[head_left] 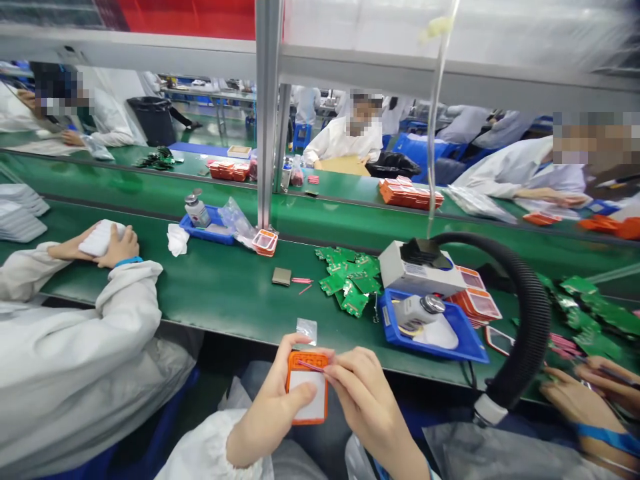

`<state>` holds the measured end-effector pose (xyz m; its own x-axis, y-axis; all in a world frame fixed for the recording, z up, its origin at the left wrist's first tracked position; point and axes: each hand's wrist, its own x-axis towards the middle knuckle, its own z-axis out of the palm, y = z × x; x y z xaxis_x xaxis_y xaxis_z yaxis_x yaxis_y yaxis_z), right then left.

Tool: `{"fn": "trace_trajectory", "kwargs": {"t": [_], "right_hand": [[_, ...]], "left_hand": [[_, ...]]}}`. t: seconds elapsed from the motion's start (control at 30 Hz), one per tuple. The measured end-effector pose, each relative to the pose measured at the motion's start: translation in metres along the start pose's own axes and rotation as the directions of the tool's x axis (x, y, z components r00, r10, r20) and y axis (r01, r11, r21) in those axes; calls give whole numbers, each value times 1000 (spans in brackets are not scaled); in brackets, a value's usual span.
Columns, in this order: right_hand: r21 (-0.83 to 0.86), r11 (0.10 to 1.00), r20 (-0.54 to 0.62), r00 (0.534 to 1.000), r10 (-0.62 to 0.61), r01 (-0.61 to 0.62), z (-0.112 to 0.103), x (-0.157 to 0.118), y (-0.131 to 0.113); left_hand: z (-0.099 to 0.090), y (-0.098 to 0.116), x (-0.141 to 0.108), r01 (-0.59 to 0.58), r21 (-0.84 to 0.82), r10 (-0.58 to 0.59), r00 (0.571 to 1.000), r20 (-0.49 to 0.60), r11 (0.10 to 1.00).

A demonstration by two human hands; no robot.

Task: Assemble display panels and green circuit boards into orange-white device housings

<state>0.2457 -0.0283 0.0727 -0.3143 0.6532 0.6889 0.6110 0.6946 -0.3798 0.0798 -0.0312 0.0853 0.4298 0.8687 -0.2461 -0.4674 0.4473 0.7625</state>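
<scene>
My left hand (pixel 267 403) grips an orange-framed case (pixel 315 408) with a white panel, its thumb lying across the panel. The case is tilted up over my lap, at the table's near edge. My right hand (pixel 363 387) pinches a thin pink strip (pixel 309 365) against the top part of the case, where several small cut-outs show. Just beyond my left fingers, a small clear plastic bag (pixel 307 330) lies at the table edge. Farther in, a small brownish square block (pixel 281 276) sits beside more pink strips (pixel 302 281).
Green circuit boards (pixel 350 280) lie piled ahead. A blue tray (pixel 465 350) with a dispenser bottle (pixel 420 312) stands right of them, near a black flexible hose (pixel 533 320). Co-workers' hands work at left (pixel 113 247) and right (pixel 575 400). A metal post (pixel 267 120) rises ahead.
</scene>
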Motion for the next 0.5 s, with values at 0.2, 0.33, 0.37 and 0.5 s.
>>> {"fn": "trace_trajectory", "kwargs": {"t": [0.2,0.33,0.37,0.5], "right_hand": [[-28,999,13,1000,-18,18,3,-2,2],[-22,999,16,1000,-23,23,3,-3,3],[-26,999,16,1000,-23,24,3,-4,3],[-53,998,9,1000,-23,23,3,-4,2]], "left_hand": [[-2,-2,2,21,-21,-21,1000,-21,1000],[-1,-1,2,24,-47,-26,999,-25,999],[-1,-1,3,25,-50,-27,999,-26,998],[-1,-3,3,34,-47,-35,999,-26,998]]}}
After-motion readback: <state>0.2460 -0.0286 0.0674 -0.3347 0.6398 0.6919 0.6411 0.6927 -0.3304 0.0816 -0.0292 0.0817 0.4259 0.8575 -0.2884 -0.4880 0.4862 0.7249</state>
